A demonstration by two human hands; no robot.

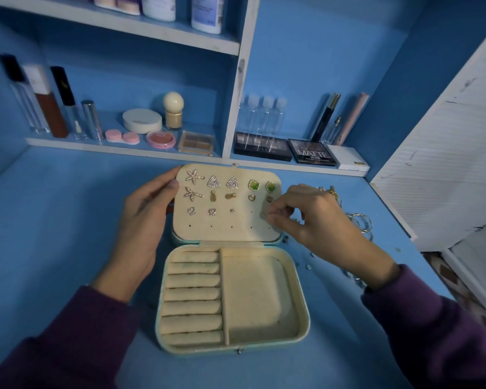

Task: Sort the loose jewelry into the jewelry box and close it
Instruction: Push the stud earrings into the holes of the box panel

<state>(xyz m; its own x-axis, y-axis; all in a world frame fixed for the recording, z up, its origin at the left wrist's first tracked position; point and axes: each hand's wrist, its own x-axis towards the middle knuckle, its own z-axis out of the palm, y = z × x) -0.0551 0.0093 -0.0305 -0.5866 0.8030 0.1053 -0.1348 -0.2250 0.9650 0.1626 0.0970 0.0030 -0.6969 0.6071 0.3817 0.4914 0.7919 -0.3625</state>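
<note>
While the right hand (317,220) sits at the right edge of the earring panel with thumb and forefinger pinched nearly together, I honestly can't tell if there's a stud between them, it's too blurry right there. The left hand (149,217) grips the left edge of the cream felt-lined lid (225,233), thumb on the front and fingers behind, propping it up. That lid belongs to the small rounded teal jewelry box with cream lining (306,318), lying open on the blue tabletop (67,220) right between the hands. The sparkly pinned earrings (193,176) fill the top rows, the bottom row of holes is bare, and the soft padded ring rolls (192,294) and open side compartment (256,299) look unused. Just right of the box, partly behind the right hand, is the tangle of thin gold chains and silver hoops (361,224). My guess on handling: studs are featherlight, slippery and bendy at the post, so pinch the decorative face and aim the post at a hole. Chains are limp and snag easily, so lift by the clasp. Hoops look stiff, so grab the rim.
</note>
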